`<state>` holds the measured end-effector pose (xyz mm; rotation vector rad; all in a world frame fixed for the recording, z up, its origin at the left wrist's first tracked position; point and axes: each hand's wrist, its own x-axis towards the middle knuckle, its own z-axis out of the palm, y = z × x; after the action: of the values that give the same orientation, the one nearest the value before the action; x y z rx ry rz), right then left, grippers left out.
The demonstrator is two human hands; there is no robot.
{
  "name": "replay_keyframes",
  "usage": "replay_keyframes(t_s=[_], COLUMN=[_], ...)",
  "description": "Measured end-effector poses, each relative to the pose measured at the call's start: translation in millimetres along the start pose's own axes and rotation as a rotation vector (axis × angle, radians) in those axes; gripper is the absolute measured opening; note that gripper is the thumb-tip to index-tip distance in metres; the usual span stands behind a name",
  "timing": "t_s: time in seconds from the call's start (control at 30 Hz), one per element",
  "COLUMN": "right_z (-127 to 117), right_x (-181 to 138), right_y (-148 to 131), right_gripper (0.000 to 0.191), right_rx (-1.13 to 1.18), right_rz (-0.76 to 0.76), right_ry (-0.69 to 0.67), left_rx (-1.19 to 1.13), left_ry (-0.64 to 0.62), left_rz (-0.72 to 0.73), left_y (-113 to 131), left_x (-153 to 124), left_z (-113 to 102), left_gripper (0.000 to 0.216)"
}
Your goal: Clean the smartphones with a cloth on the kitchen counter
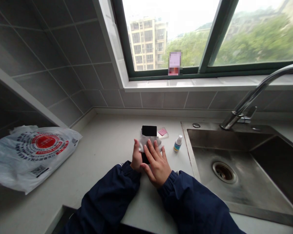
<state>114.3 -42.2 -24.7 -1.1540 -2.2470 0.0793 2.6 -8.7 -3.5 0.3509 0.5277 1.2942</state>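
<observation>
A grey-white cloth (143, 143) lies under the outstretched fingers of my right hand (156, 162), which rests palm down with the fingers apart. Beyond the cloth shows a dark phone screen (149, 131) with a pale edge. Another black surface (145, 158) peeks out below the cloth, between my hands; whether both belong to one phone I cannot tell. My left hand (136, 156) is at the left side of the cloth and black surface, thumb raised, other fingers mostly hidden. Just behind, a clear phone case (167, 132) with a pink square (162, 131) lies on the counter.
A small white spray bottle (178, 143) with a blue-yellow label stands right of my hands, near the steel sink (197, 156) and its faucet (249, 97). A white plastic bag (39, 156) with red print sits at the left. The window (166, 39) is behind the counter (107, 139).
</observation>
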Motion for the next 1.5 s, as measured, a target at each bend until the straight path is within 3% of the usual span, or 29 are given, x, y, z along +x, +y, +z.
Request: replay_keyframes(t_s=[0.07,0.27,0.73,0.87,1.03,1.3,1.5], right_z=[-1.2,-2.8,-3.0,0.4,4.0,-3.3,-9.0], right_x=[-0.6,-2.0,-3.2,-3.5,-2.1,3.0,5.6], right_y=[-2.9,-8.3,-10.8,-7.0,-1.4,8.3,15.9], right_gripper=[0.063,0.062,0.059,0.062,0.074,0.077,0.074], right_rx=[-0.004,-0.006,-0.011,-0.014,-0.020,-0.013,-0.007], right_rz=[-0.015,-0.053,-0.040,-0.014,0.036,0.088,0.135], right_ry=[-0.012,-0.062,-0.067,-0.027,0.049,0.211,0.279], left_rx=[0.002,0.049,0.074,0.081,0.108,0.362,0.509], left_ry=[-0.002,-0.029,0.003,-0.048,-0.100,-0.311,-0.328], left_rz=[0.007,0.216,0.201,0.188,0.046,0.119,0.136], left_y=[1.8,5.6,13.1,10.3,3.2,-2.1,-7.9], left_x=[-0.2,0.7,-0.3,-1.5,-2.8,-7.1,-8.9], left_z=[1.8,7.0,8.1,10.9,6.3,-0.3,-3.2], left_gripper=[0.075,0.061,0.066,0.067,0.078,0.067,0.065])
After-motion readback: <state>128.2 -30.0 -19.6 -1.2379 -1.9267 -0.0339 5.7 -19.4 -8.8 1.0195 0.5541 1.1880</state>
